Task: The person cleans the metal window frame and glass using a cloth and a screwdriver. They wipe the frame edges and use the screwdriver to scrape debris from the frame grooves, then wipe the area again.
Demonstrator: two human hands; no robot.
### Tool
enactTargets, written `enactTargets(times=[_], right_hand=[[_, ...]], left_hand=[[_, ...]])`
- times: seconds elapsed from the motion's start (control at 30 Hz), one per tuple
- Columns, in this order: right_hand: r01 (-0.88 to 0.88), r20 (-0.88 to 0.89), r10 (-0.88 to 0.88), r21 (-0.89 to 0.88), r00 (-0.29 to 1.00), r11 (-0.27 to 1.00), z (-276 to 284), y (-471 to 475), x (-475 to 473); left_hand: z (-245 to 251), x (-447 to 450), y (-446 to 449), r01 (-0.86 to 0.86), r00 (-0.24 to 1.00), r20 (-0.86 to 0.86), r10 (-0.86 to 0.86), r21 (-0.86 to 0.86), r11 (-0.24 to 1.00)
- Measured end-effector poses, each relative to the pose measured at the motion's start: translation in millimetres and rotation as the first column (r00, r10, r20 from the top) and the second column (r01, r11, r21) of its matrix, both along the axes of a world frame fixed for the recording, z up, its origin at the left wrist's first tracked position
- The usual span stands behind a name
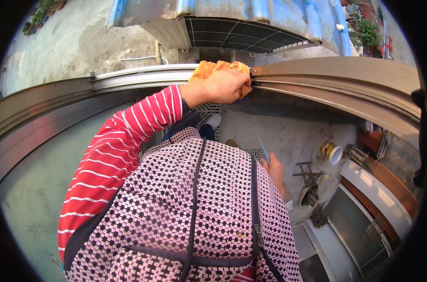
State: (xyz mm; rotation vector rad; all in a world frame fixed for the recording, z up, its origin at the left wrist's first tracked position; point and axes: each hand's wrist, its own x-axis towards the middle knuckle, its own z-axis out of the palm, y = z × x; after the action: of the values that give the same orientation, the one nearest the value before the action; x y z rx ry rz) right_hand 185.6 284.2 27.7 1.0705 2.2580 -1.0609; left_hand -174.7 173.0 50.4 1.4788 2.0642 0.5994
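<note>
My left hand (224, 85), at the end of a red-and-white striped sleeve, presses a bunched orange cloth (203, 70) onto a metal sliding-window track (139, 78). The cloth lies where the bare silvery track meets a bronze-coloured sash frame (333, 72). Lower down, beside my body, my right hand (276, 172) grips a thin tool with a pale blue handle, which looks like a screwdriver (260, 143). Its shaft points up and away from me. My pink-and-black checked garment (224, 190) hides part of the right forearm.
Beyond the track stands an outdoor air-conditioner unit (234, 33) under a blue corrugated metal sheet (287, 14). A frosted glass pane (58, 183) is at left. Far below on the concrete floor are a yellow-and-white bucket (331, 152) and a perforated mat (209, 110).
</note>
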Motion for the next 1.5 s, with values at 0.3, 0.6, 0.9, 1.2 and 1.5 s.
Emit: enactTargets(times=[0.3,0.6,0.9,1.2,1.5], right_hand=[[-0.031,-0.512,0.169,0.267,0.842,0.963,86,30,-105],[-0.107,-0.400,0.247,0.341,0.883,0.934,79,23,-143],[-0.221,-0.280,0.359,0.422,0.891,0.879,78,22,-151],[-0.224,-0.165,0.359,0.531,0.919,0.817,74,19,-142],[-0.154,-0.206,0.286,0.490,0.936,0.858,77,18,-133]], left_hand=[[1,19,-23,0.021,0.997,-0.080,-0.005,0.198,0.980],[22,13,-26,0.167,0.985,0.024,-0.168,0.050,0.985],[29,16,-23,0.168,0.985,0.034,-0.170,0.052,0.984],[22,21,14,0.076,0.978,-0.188,-0.093,-0.095,0.993],[0,27,30,0.136,0.960,-0.251,-0.122,0.038,0.990]])
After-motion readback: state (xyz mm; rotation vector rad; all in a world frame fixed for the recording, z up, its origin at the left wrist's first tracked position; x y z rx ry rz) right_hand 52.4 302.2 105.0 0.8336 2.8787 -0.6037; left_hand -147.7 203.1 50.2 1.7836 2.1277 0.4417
